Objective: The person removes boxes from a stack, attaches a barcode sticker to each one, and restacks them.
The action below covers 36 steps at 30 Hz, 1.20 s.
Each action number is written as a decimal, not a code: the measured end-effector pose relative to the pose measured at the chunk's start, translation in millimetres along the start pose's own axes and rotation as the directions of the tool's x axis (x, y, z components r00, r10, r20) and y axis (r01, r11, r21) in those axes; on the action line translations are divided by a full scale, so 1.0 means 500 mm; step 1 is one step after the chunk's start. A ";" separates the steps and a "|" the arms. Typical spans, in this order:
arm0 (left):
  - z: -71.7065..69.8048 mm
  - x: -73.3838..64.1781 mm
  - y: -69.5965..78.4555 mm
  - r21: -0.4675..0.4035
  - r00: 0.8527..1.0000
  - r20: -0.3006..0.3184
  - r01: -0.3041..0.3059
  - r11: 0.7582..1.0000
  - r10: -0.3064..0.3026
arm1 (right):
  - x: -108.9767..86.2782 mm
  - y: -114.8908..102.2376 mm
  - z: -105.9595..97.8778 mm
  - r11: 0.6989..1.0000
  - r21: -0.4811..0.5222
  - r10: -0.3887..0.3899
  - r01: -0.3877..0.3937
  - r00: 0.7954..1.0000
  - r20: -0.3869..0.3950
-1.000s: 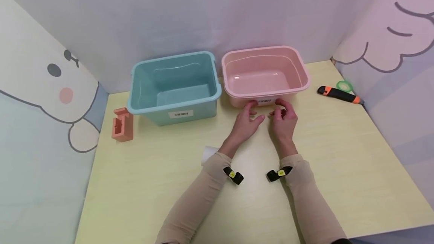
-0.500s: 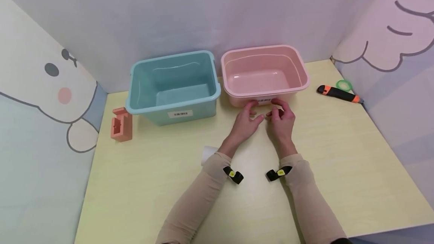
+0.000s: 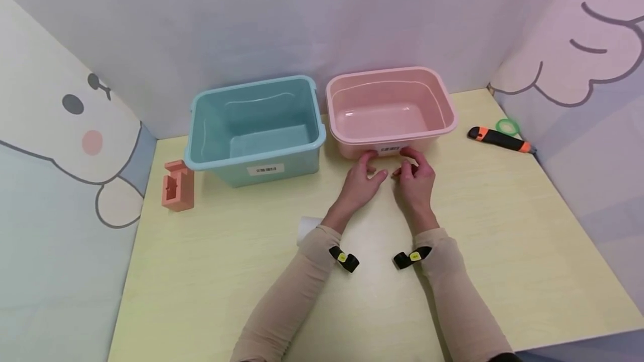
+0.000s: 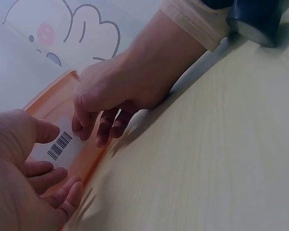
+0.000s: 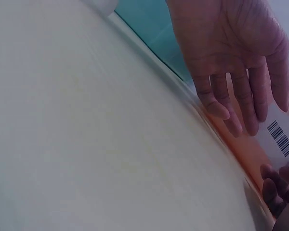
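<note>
A pink basin (image 3: 387,120) stands at the back, with a white barcode label (image 3: 389,148) on its front wall. My left hand (image 3: 359,186) is at the label's left end; its fingers look loosely bent, with the thumb apart, in the right wrist view. At the label's other end, my right hand (image 3: 418,183) has its index finger stretched to the basin wall. In the left wrist view the label (image 4: 60,146) lies flat against the wall, with right fingertips at its edge. Whether they touch or pinch that edge is hard to see.
Left of the pink basin stands a teal bin (image 3: 269,147). A coral-coloured slotted block (image 3: 179,190) is at far left. A white roll (image 3: 307,228) lies partly behind my left sleeve. A utility knife (image 3: 500,139) and green tape ring (image 3: 507,120) lie at right.
My right hand has shifted slightly left along the label, closer to my left hand. The left hand stays at its end, and the basin stands where it was.
</note>
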<state>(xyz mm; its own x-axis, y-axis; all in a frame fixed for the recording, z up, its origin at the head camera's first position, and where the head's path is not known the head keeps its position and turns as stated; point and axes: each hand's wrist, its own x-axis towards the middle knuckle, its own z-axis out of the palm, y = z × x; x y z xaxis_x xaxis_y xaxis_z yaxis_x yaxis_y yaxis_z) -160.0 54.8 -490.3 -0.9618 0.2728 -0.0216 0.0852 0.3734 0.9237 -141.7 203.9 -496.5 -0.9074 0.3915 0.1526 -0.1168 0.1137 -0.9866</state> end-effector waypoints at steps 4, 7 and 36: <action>-0.001 -0.001 0.004 -0.024 1.000 0.002 -0.013 1.000 0.013 | -0.003 -0.001 0.001 1.000 0.028 -0.006 0.006 1.000 0.011; -0.001 0.000 0.012 -0.074 0.999 -0.002 -0.051 0.996 0.051 | -0.004 -0.003 0.000 0.998 0.060 -0.022 0.020 0.999 0.030; -0.009 -0.006 0.016 -0.087 1.000 0.001 0.010 0.996 -0.010 | 0.015 0.057 -0.006 1.000 0.020 0.011 -0.011 1.000 -0.012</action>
<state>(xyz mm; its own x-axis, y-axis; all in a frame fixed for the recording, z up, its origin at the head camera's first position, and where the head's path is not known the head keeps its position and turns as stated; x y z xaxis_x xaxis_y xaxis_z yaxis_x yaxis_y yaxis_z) -157.7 52.9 -480.9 -0.9625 0.2696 -0.0312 0.0524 0.2972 0.9534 -150.6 213.0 -523.0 -0.9039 0.4032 0.1426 -0.1155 0.0909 -0.9891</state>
